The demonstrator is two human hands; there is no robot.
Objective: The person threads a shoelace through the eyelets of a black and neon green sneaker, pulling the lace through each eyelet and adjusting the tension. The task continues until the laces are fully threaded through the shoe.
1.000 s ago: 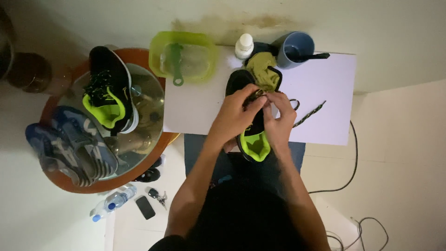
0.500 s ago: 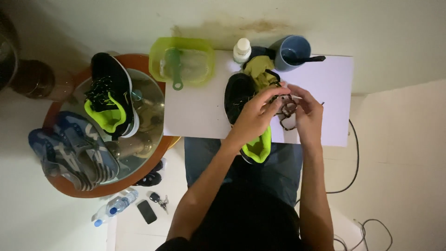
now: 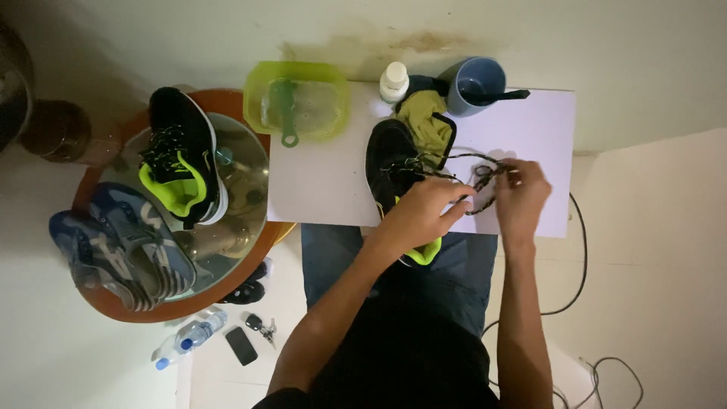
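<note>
black sneaker [image 3: 388,163] with lime lining, on white worktop [image 3: 318,182], near edge; left hand [image 3: 424,216] rests on it, pinching its dark shoelace [image 3: 454,160]; right hand [image 3: 521,198] just right, fingers closed on the lace's loop. far: green tub [image 3: 299,102], blue cup [image 3: 477,85].

Dim, yellowish indoor light, soft shadows

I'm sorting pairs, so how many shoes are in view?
4. One black and lime shoe lies on the white sheet under the hands. A matching one sits on the round glass table, with two blue shoes beside it. Others may be hidden.
</note>
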